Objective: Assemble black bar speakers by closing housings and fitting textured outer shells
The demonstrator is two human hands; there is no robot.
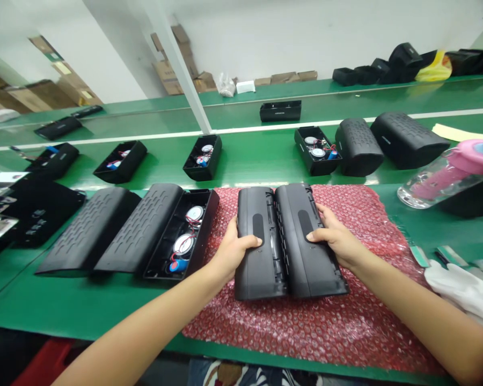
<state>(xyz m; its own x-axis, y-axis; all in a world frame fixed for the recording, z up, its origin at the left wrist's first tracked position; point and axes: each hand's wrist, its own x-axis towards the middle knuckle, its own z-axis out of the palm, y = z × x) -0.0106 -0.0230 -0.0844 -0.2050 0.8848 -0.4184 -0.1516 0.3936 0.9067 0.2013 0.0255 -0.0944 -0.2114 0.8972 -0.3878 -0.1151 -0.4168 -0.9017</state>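
Note:
Two black plastic speaker housing shells lie side by side above the pink bubble wrap. My left hand is closed on the left speaker shell, its thumb on the dark oval panel. On the right speaker shell my right hand is closed the same way, thumb near the lower end of its oval panel. The fingers go around the outer sides and are partly hidden. Left of them rests an open speaker housing with two round silver drivers, red wires and a blue cylinder.
Two textured covers lie at the left. Across the green bench, several open housings stand in a row. A pink-lidded bottle leans at the right, above white gloves. A white post rises behind.

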